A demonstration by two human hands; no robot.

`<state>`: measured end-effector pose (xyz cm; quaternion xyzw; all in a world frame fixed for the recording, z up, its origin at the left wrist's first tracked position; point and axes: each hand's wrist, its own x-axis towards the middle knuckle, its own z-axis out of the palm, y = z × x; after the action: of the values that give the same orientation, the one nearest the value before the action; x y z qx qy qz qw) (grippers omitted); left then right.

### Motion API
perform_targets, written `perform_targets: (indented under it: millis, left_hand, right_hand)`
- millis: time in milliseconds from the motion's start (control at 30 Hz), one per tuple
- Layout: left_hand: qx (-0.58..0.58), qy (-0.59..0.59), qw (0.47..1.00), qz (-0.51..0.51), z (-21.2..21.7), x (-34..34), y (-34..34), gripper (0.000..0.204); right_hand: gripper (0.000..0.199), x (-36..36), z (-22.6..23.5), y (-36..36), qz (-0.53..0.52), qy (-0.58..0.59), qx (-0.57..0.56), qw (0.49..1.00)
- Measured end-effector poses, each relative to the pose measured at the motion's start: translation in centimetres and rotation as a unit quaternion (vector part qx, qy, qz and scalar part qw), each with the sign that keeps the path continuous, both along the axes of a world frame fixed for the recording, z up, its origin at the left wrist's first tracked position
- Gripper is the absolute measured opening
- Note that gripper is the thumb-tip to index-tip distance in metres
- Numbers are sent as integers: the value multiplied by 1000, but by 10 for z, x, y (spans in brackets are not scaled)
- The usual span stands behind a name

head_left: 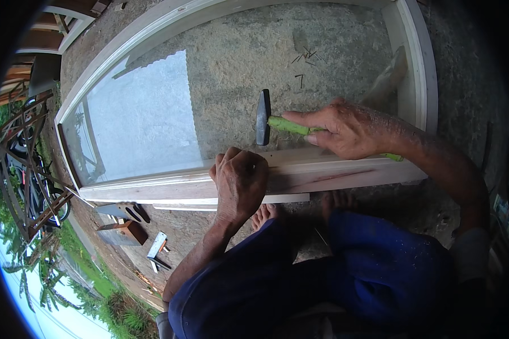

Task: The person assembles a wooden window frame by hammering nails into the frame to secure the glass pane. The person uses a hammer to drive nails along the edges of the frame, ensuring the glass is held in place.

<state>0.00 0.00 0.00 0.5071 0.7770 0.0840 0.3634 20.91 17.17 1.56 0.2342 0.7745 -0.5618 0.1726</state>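
My right hand (pixel 348 129) grips the green handle of a hammer (pixel 264 117), whose dark metal head hangs just above the near rail of a white wooden window frame (pixel 333 175). My left hand (pixel 240 178) is curled on that same rail, right below the hammer head, fingers pinched together; what they pinch is hidden. The frame lies flat on the concrete ground and holds a pane of glass (pixel 147 118).
Several loose nails (pixel 305 56) lie on the concrete inside the frame. A thin wooden strip (pixel 277 199) lies under the rail. A try square (pixel 157 248), a wooden block (pixel 123 233) and a saw handle (pixel 127 211) rest at the left. My bare feet (pixel 266 213) and blue-trousered knees are below.
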Motion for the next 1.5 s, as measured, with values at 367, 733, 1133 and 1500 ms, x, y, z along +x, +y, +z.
perform_targets:
  millis: [367, 733, 1133, 1500]
  left_hand:
    - [55, 146, 987, -46, 9, -41, -26, 88]
    - [-43, 43, 995, -75, 1, -76, -33, 109]
    - [-44, 43, 995, -78, 15, -92, -44, 105]
    - [-49, 51, 994, -88, 15, -116, -68, 105]
  right_hand:
    - [60, 12, 0, -22, -40, 71, -24, 996]
    - [52, -18, 8, -22, -54, 27, -32, 998]
    - [57, -58, 21, -25, 37, -22, 11, 999]
    - [57, -80, 20, -54, 1, -23, 36, 999]
